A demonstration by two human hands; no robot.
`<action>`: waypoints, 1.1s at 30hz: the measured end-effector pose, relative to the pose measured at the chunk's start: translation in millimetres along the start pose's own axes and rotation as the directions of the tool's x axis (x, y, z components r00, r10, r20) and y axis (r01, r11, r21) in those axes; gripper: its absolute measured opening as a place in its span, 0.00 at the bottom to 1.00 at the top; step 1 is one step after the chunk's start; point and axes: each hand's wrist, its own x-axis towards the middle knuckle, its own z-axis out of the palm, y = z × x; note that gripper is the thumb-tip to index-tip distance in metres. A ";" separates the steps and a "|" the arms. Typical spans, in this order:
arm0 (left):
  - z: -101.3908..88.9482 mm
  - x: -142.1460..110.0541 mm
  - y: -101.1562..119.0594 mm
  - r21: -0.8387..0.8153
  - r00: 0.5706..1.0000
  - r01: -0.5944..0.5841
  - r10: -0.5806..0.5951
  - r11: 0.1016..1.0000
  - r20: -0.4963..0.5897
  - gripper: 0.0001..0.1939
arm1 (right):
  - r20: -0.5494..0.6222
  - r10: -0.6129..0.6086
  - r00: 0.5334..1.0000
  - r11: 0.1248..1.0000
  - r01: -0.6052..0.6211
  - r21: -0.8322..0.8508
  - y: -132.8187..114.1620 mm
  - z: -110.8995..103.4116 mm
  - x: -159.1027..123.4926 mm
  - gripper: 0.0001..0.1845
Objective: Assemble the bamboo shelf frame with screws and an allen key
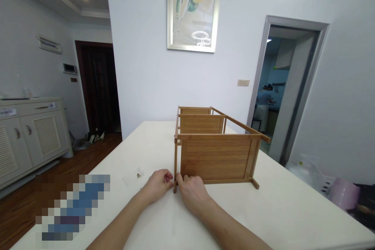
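Your left hand (158,186) curled just beside a leg (175,158) and your bent right hand (193,191) touched the wooden shelf rack (216,158) just beyond them, neither hold clear, and uneven pushing risked skidding it along the surface (287,203).

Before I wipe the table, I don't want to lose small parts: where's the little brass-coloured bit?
In the head view, the brass-coloured bit lies left of centre on the white table, by clear plastic, left of the left hand.
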 end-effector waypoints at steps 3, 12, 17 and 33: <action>-4.0 -2.1 0.8 0.011 0.999 -0.037 0.037 0.999 0.010 0.14 | 0.000 0.001 1.000 1.000 -0.001 -0.003 0.0 -0.3 -0.4 0.12; 3.7 -1.1 4.5 0.055 0.999 -0.045 0.046 0.997 -0.015 0.12 | -0.006 0.003 1.000 1.000 -0.003 -0.002 -1.3 1.3 1.4 0.11; 6.6 1.9 3.5 0.026 1.000 -0.011 0.010 1.000 0.010 0.11 | -0.006 -0.005 1.000 1.000 0.005 0.000 -0.7 2.0 1.7 0.10; 2.3 -1.5 6.5 0.052 0.999 -0.032 0.032 0.998 0.006 0.11 | -0.010 0.003 1.000 1.000 -0.003 0.014 0.1 5.6 1.4 0.08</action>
